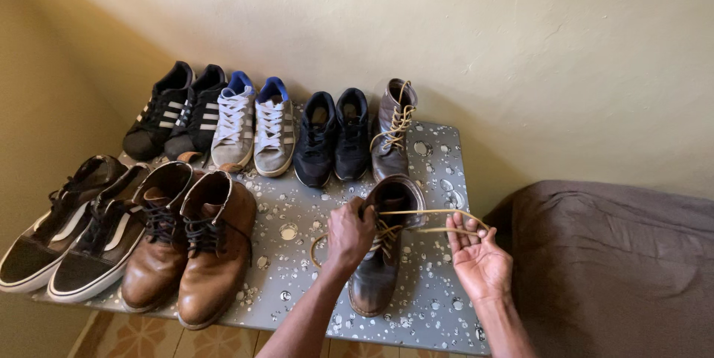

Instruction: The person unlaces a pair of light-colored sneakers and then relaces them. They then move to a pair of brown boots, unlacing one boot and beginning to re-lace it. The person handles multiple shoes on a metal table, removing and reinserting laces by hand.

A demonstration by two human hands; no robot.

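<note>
Head view, looking steeply down, close over table (439,150), facing wall (446,31)

Bare table (297,254) lies open between the tan boots (195,243) and the grey boot (379,254).
</note>
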